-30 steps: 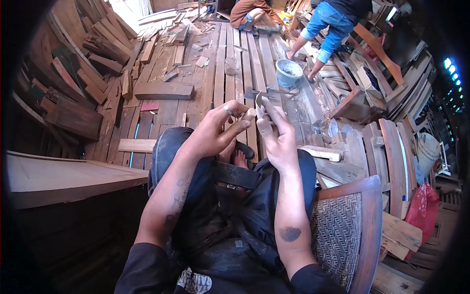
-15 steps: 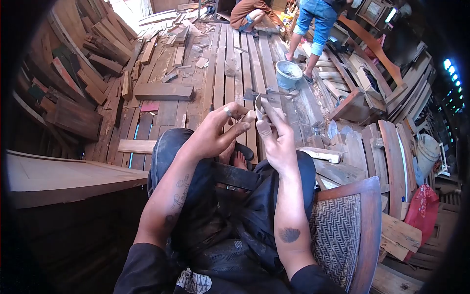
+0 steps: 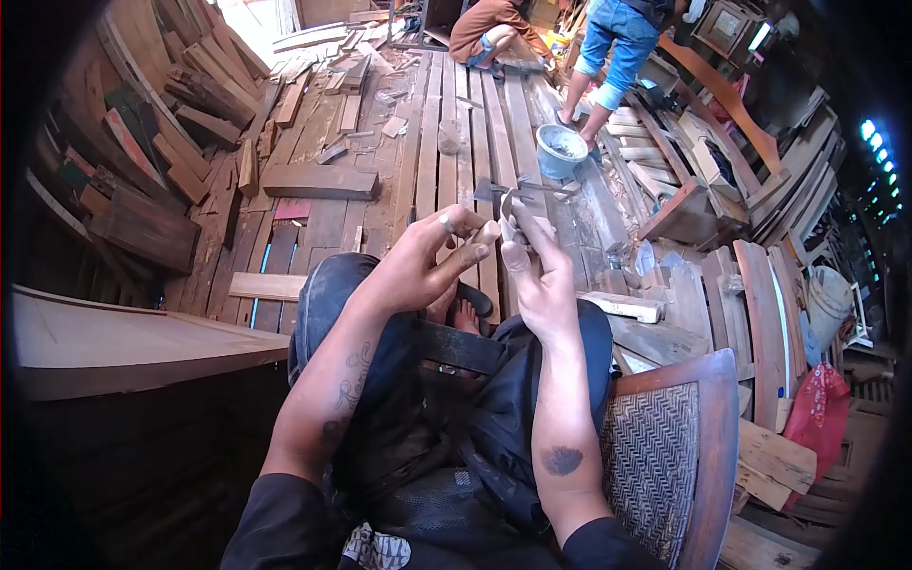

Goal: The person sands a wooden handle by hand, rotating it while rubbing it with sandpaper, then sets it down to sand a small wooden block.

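In front of my knees, my left hand (image 3: 432,256) is closed in a pinch, thumb and fingers on a small wooden piece (image 3: 490,231) with a pale rounded end. My right hand (image 3: 541,275) grips a thin, curved strip of sandpaper (image 3: 506,211) between thumb and fingers. The strip's edge stands right beside the wooden piece, between the two hands. Most of the wooden piece is hidden by my left fingers.
A woven-backed chair (image 3: 655,456) stands at my right and a pale board (image 3: 142,328) at my left. Ahead are a wooden block (image 3: 320,180), a hammer-like tool (image 3: 522,187) and a bucket (image 3: 560,152). Two people (image 3: 484,38) work at the back.
Both hands stay close together, with only slight movement of the wooden piece and sandpaper. The standing person in the background has shifted a leg near the bucket.
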Demonstrator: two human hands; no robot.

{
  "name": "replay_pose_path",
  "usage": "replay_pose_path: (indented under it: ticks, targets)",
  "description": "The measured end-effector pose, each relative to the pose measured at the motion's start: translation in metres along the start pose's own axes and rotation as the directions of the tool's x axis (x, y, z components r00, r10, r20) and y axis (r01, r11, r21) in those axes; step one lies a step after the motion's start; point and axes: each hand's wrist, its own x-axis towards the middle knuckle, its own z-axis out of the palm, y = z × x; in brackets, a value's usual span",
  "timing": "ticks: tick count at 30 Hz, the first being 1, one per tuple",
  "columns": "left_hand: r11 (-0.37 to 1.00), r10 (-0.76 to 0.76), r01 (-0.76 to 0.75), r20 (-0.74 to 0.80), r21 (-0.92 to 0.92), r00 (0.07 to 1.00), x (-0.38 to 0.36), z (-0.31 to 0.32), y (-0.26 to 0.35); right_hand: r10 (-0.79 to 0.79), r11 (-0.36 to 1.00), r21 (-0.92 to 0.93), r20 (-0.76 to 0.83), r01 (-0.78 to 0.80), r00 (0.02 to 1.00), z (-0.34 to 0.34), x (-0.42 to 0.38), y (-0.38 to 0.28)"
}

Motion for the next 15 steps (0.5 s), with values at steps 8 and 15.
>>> replay_pose_path:
  ticks: [8, 15]
  targets:
    - [1.000, 0.027, -0.027, -0.024, -0.004, 0.999, -0.001, 0.002, -0.001, 0.004, 1.000, -0.029, 0.004, -0.004, 1.000, -0.001, -0.002, -0.001]
    - [1.000, -0.022, 0.022, 0.008, 0.008, 1.000, 0.000, -0.001, 0.003, 0.029, 0.995, -0.100, -0.018, -0.031, 0.999, 0.000, -0.003, 0.002]
